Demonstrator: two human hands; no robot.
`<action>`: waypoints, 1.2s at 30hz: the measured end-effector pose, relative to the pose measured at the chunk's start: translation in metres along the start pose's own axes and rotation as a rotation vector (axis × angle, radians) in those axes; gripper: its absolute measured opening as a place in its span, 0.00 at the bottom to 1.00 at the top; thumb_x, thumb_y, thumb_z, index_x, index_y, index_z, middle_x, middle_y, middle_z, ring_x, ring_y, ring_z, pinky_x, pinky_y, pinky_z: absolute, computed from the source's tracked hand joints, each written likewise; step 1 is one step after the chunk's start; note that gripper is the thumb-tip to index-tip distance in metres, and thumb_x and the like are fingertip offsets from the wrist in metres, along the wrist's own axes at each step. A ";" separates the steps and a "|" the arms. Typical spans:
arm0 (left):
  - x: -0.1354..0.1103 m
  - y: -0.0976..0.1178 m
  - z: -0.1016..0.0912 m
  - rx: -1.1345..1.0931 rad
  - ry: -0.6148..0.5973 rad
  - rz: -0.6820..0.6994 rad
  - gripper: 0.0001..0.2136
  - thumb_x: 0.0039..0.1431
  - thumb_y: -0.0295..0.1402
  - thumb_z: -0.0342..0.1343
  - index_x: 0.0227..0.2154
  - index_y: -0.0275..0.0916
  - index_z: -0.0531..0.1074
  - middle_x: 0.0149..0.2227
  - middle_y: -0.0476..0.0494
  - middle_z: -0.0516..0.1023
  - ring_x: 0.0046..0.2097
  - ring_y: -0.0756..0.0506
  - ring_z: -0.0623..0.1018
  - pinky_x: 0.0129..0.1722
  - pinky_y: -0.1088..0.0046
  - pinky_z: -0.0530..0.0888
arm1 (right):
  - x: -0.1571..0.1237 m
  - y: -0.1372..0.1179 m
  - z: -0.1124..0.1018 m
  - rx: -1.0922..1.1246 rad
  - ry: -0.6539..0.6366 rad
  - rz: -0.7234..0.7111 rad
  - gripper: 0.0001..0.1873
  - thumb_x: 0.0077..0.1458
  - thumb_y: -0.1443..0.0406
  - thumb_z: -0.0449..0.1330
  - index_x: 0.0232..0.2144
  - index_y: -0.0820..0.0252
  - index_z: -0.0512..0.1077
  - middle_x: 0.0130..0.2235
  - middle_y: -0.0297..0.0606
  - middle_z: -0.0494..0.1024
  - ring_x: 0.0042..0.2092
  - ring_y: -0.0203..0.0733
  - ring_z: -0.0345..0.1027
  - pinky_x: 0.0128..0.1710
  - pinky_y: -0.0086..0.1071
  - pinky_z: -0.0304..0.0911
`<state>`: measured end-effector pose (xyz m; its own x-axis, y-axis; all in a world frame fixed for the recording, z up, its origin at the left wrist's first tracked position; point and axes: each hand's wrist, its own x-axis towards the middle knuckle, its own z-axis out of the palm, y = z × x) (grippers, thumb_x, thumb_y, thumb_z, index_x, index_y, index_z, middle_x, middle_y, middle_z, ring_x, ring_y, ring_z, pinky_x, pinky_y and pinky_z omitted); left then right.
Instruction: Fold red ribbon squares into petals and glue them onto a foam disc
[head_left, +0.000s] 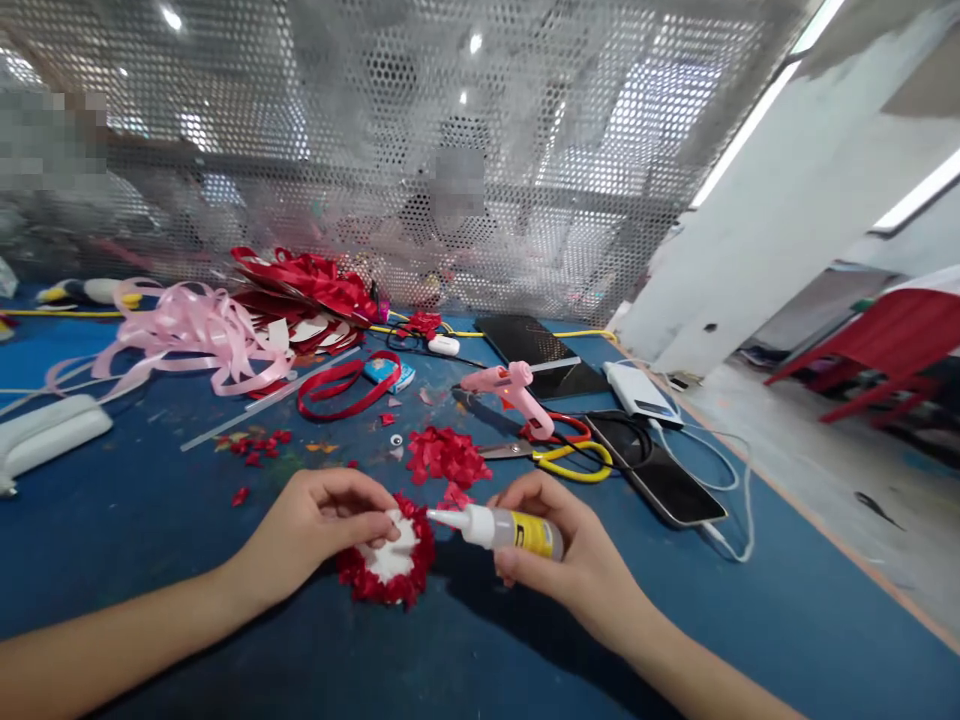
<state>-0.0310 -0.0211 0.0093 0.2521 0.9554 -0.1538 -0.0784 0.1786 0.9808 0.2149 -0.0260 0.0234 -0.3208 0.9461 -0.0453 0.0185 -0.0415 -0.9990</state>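
Note:
My right hand [562, 540] is closed around a small glue bottle [525, 533] with a yellow label. Its white nozzle points left at the edge of a round piece [390, 560] with a white middle and a ruffled ring of red ribbon bits. On that white middle, the thumb and fingers of my left hand [337, 515] are pinched together; whether a small bit is between them is hidden. Just beyond lies a heap of red ribbon pieces [448, 456]. Several smaller red scraps [255, 447] are scattered to the left on the blue table [247, 650].
Behind the heap lie a pink glue gun [514, 390] and yellow-handled scissors [574, 462]. A phone [660, 480] and white power bank [643, 393] with cables are at right. Pink ribbon [191, 330] and red ribbon [315, 285] pile up before the perforated metal screen [375, 150].

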 end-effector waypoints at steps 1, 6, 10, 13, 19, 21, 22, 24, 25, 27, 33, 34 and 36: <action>-0.001 0.001 0.003 -0.005 0.001 0.000 0.06 0.43 0.32 0.66 0.25 0.36 0.77 0.23 0.48 0.81 0.25 0.50 0.78 0.27 0.79 0.74 | 0.000 0.000 0.000 -0.031 -0.013 -0.002 0.20 0.43 0.62 0.69 0.32 0.58 0.62 0.32 0.31 0.72 0.25 0.30 0.65 0.24 0.25 0.63; -0.003 -0.001 0.009 -0.017 -0.009 -0.028 0.05 0.41 0.30 0.67 0.24 0.36 0.78 0.22 0.48 0.81 0.22 0.51 0.78 0.25 0.79 0.75 | 0.001 0.002 -0.002 -0.228 -0.051 -0.090 0.16 0.44 0.62 0.67 0.31 0.59 0.65 0.32 0.33 0.72 0.29 0.32 0.64 0.27 0.25 0.61; -0.004 -0.003 0.009 -0.026 -0.005 -0.023 0.05 0.41 0.29 0.67 0.23 0.36 0.77 0.22 0.48 0.81 0.23 0.50 0.79 0.26 0.79 0.76 | 0.001 0.002 0.001 -0.302 -0.065 -0.130 0.14 0.44 0.62 0.66 0.31 0.58 0.65 0.33 0.34 0.73 0.29 0.33 0.65 0.27 0.27 0.61; -0.005 -0.004 0.008 -0.047 -0.017 -0.015 0.05 0.41 0.29 0.67 0.23 0.36 0.77 0.22 0.48 0.82 0.23 0.50 0.79 0.26 0.80 0.76 | 0.001 0.002 0.003 -0.325 -0.064 -0.154 0.14 0.45 0.62 0.66 0.31 0.58 0.65 0.33 0.34 0.73 0.29 0.33 0.66 0.27 0.27 0.62; -0.006 -0.007 0.008 -0.082 -0.053 -0.020 0.04 0.42 0.27 0.67 0.22 0.37 0.78 0.22 0.49 0.82 0.24 0.51 0.79 0.27 0.82 0.76 | -0.001 0.003 0.004 -0.404 -0.080 -0.223 0.12 0.46 0.64 0.65 0.32 0.57 0.66 0.34 0.34 0.75 0.30 0.34 0.68 0.28 0.26 0.62; -0.006 -0.008 0.008 -0.058 -0.058 -0.028 0.04 0.41 0.28 0.67 0.22 0.38 0.78 0.22 0.49 0.82 0.24 0.51 0.79 0.27 0.82 0.76 | -0.002 0.004 0.003 -0.441 -0.085 -0.242 0.12 0.46 0.64 0.65 0.32 0.57 0.66 0.34 0.34 0.76 0.30 0.34 0.69 0.28 0.26 0.62; -0.006 -0.008 0.008 -0.041 -0.057 -0.029 0.04 0.41 0.28 0.68 0.22 0.37 0.78 0.22 0.49 0.81 0.24 0.51 0.79 0.27 0.82 0.75 | -0.003 0.004 0.003 -0.462 -0.092 -0.249 0.12 0.46 0.64 0.65 0.32 0.57 0.66 0.34 0.34 0.76 0.30 0.34 0.69 0.28 0.26 0.62; -0.006 -0.009 0.008 -0.001 -0.059 -0.033 0.04 0.41 0.28 0.68 0.21 0.37 0.78 0.22 0.49 0.81 0.23 0.52 0.78 0.26 0.83 0.75 | -0.004 0.004 0.003 -0.497 -0.113 -0.256 0.12 0.47 0.63 0.65 0.33 0.57 0.67 0.33 0.34 0.76 0.30 0.34 0.68 0.28 0.26 0.61; -0.007 -0.008 0.007 0.017 -0.063 -0.038 0.04 0.41 0.28 0.68 0.21 0.37 0.78 0.22 0.49 0.81 0.23 0.52 0.77 0.25 0.83 0.74 | -0.005 0.004 0.003 -0.508 -0.125 -0.257 0.12 0.48 0.63 0.65 0.34 0.57 0.68 0.33 0.34 0.76 0.30 0.34 0.67 0.28 0.26 0.61; -0.008 -0.008 0.007 0.047 -0.077 -0.053 0.03 0.42 0.29 0.67 0.21 0.38 0.78 0.22 0.49 0.81 0.23 0.52 0.77 0.25 0.83 0.74 | -0.007 0.004 0.004 -0.514 -0.139 -0.256 0.12 0.49 0.61 0.65 0.35 0.57 0.68 0.33 0.34 0.75 0.30 0.34 0.67 0.29 0.26 0.61; -0.009 -0.011 0.007 0.130 -0.057 -0.018 0.03 0.42 0.28 0.66 0.19 0.39 0.78 0.21 0.49 0.79 0.23 0.51 0.77 0.24 0.81 0.74 | -0.011 0.010 0.007 -0.479 -0.129 -0.228 0.14 0.49 0.59 0.65 0.35 0.57 0.66 0.32 0.32 0.72 0.30 0.34 0.63 0.29 0.27 0.59; -0.009 -0.011 0.007 0.142 -0.051 -0.003 0.03 0.42 0.27 0.66 0.19 0.40 0.78 0.21 0.50 0.79 0.23 0.51 0.77 0.25 0.81 0.74 | -0.011 0.012 0.007 -0.478 -0.125 -0.233 0.14 0.49 0.60 0.65 0.35 0.57 0.66 0.32 0.32 0.71 0.30 0.34 0.63 0.29 0.27 0.58; -0.008 -0.012 0.008 0.158 -0.053 0.017 0.04 0.43 0.26 0.66 0.18 0.40 0.79 0.21 0.50 0.79 0.23 0.51 0.77 0.25 0.81 0.75 | -0.012 0.017 0.007 -0.471 -0.126 -0.251 0.14 0.50 0.60 0.65 0.35 0.57 0.65 0.32 0.32 0.71 0.31 0.34 0.62 0.29 0.28 0.58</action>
<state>-0.0249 -0.0332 -0.0003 0.3024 0.9437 -0.1342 0.0681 0.1191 0.9905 0.2126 -0.0400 0.0072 -0.4807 0.8611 0.1654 0.3393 0.3566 -0.8705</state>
